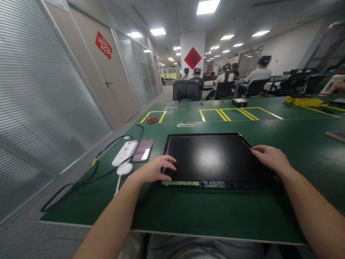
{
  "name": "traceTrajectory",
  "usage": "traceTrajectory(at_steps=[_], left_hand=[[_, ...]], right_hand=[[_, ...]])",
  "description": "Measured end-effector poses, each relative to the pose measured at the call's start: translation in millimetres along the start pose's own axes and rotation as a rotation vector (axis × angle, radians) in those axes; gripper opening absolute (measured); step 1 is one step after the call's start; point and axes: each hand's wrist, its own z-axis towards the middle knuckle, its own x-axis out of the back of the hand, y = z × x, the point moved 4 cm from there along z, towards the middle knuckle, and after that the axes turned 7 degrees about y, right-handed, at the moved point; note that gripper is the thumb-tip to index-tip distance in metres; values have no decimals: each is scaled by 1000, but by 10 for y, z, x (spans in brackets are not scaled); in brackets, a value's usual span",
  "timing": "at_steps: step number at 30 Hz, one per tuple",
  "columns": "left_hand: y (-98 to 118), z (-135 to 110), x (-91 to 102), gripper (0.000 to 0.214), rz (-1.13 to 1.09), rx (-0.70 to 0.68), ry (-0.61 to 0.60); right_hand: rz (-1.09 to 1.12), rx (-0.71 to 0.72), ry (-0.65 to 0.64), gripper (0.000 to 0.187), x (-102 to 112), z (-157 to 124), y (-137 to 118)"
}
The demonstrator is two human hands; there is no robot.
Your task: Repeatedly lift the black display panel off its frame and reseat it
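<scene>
Bright office behind, with seated people at the far right, a black padded chair [186, 90] beyond the far edge of the desk and a red diamond-shaped decoration [193, 57] on a white pillar. Nearer, a broad green-topped desk [215, 212], marked at the far side with yellow tape outlines [223, 115]. Flat on the near middle, a black rectangular display panel [210, 156] in a thin dark frame — long axis left to right, with a narrow green circuit board strip [180, 183] along the left half of the near edge.

Left grip [155, 169], a bare hand at the panel's left side: fingers spread over the face by the near-left corner, thumb apart from them, nothing clasped between. Right grip [271, 157], also bare, at the opposite side: fingertips together at the right edge, farther up than the left grip; thumb hidden, so cannot tell pinch from light rest. Panel between both grips — neither clearly nearer, though with more overlap on the left.

Left of the panel, a white slab-shaped device [123, 153], a phone with a lit screen [144, 153] and a white round disc [124, 169] on a white cable. Farther off, red-handled scissors [152, 120].
</scene>
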Motion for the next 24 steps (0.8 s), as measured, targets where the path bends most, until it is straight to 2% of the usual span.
traceTrajectory(at_steps=[8, 17, 24], left_hand=[[45, 12, -13, 26, -26, -47, 4], [50, 16, -23, 20, -35, -63, -4], [30, 15, -3, 31, 2, -11, 25]], right_hand=[[-6, -24, -27, 40, 34, -34, -37], [21, 3, 26, 37, -9, 2, 18], [30, 0, 23, 37, -22, 22, 48]])
